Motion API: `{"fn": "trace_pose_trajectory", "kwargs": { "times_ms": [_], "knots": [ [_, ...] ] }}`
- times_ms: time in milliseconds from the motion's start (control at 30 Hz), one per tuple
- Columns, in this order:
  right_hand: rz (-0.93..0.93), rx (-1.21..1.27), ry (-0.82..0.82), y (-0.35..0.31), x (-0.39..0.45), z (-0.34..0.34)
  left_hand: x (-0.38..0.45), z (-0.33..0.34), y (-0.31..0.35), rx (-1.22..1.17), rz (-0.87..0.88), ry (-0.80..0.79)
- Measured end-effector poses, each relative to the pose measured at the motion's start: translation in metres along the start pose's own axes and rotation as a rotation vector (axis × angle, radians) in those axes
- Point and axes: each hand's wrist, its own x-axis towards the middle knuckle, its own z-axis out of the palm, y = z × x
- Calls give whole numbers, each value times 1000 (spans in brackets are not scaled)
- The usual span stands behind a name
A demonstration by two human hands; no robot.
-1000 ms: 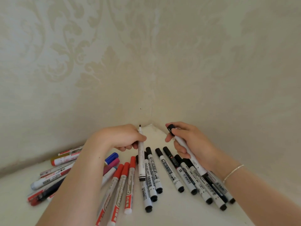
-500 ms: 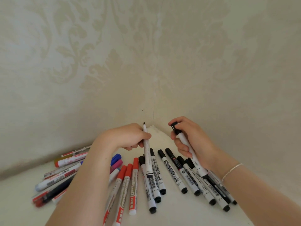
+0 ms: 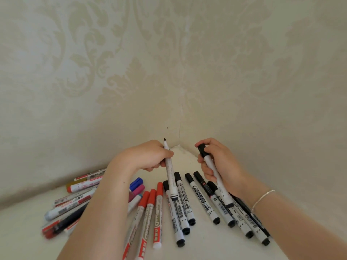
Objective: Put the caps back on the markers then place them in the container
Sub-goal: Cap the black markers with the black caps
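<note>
Patterned cream wallpaper point(image 3: 131, 72) covers the two walls that meet in the corner ahead of me, taking up most of what I see. Below it the white tabletop point(image 3: 206, 246) runs into that corner.

Spread across the tabletop are the markers. The black-capped markers point(image 3: 202, 198) fan out in the middle and to the right, caps pointing toward the corner. Three red-capped markers point(image 3: 150, 209) lie side by side just left of them, partly under my left forearm. Further left is a loose pile of mixed markers point(image 3: 73, 201), with a blue cap point(image 3: 136, 182) and a pink cap point(image 3: 138, 190) showing beside my arm.

My left hand point(image 3: 148, 156) is closed around an uncapped marker point(image 3: 170, 173), held nearly upright with its dark tip pointing up and its lower end just above the lying markers. My right hand point(image 3: 219, 162), a thin bracelet point(image 3: 262, 198) on its wrist, is curled around a capped marker point(image 3: 214, 171), tilted, with my thumb and forefinger at its black cap point(image 3: 202, 150). The two held markers are apart, not touching. I see no container.
</note>
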Motion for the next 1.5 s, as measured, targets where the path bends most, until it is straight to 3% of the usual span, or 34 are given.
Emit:
{"fn": "trace_pose_trajectory", "kwargs": {
  "times_ms": [367, 600, 900, 967, 1033, 1100, 1167, 1267, 1333, 1433, 1500],
  "knots": [
    [57, -106, 49, 9, 4, 8, 3, -2, -3, -6, 16, 19],
    [129, -498, 55, 29, 8, 21, 1, -2, -3, 58, 15, 0],
    [-117, -1122, 108, 36, 12, 29, -2, -5, -7, 61, 50, -1],
    [-187, -1088, 155, 27, 11, 31, -2, -6, -7, 44, 64, 9],
    [-120, -739, 76, 12, 9, 36, -1, -7, -6, -10, 83, 54],
    [14, -353, -113, -2, 5, 45, -1, -5, -4, -79, 100, 128],
    [26, -251, -167, -8, 4, 54, -2, -2, -1, -176, 109, 144],
    [-72, -323, 17, -8, 7, 60, -3, -2, 0, -510, 107, 73],
    [-131, -389, 76, -8, 7, 57, -1, -9, -3, -835, 121, 126],
    [-179, -443, -96, -9, 0, 55, -1, -19, -10, -1278, 190, 213],
    [-219, -529, -161, -11, -5, 59, -2, -20, -11, -1380, 218, 189]
  ]
}}
